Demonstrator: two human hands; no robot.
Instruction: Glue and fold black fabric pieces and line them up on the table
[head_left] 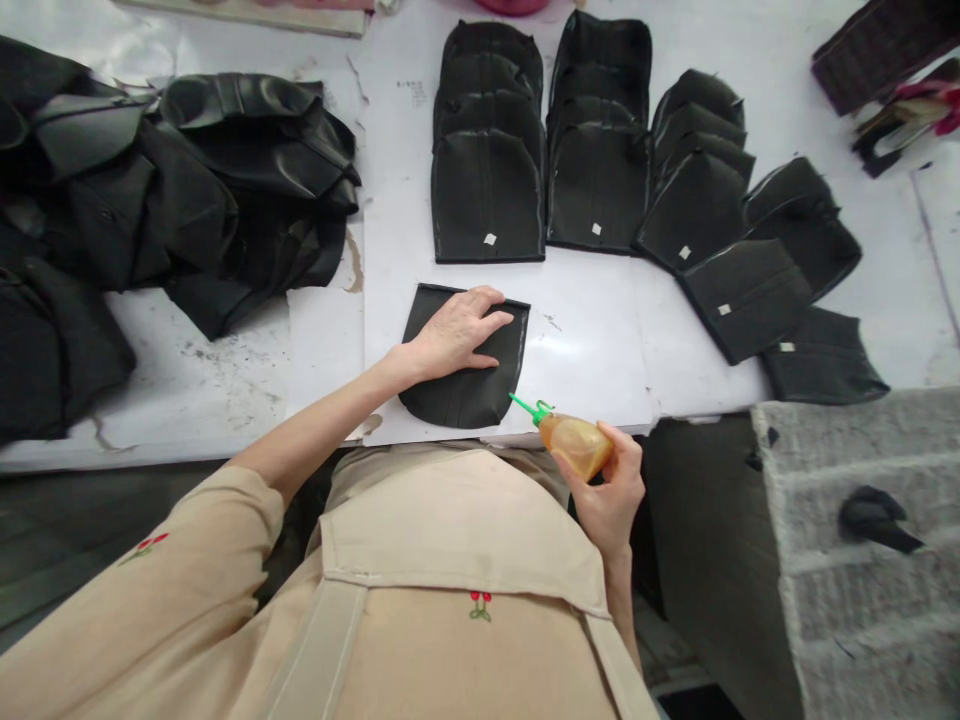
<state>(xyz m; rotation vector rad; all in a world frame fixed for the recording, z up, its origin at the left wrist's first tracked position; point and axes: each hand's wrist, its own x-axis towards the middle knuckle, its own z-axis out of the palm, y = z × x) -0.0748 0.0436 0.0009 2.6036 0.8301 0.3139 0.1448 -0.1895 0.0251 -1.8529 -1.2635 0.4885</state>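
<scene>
A black curved piece (pixel 457 395), leather-like, lies flat on the white table near its front edge. My left hand (pixel 461 330) rests on it with fingers spread, pressing its upper part. In my right hand (pixel 611 490) is a squeeze bottle (pixel 574 445) of amber liquid with a green nozzle. The bottle is tilted, and its tip is at the piece's lower right edge; I cannot tell whether it touches. A shiny whitish line shows along the piece's right edge.
Overlapping black pieces (pixel 487 200) with small white tags stand in rows behind, fanning out to the right. A heap of loose black pieces (pixel 187 190) covers the table's left. At lower right is a grey cloth-covered surface (pixel 862 600). A dark box (pixel 885 50) sits at the far right.
</scene>
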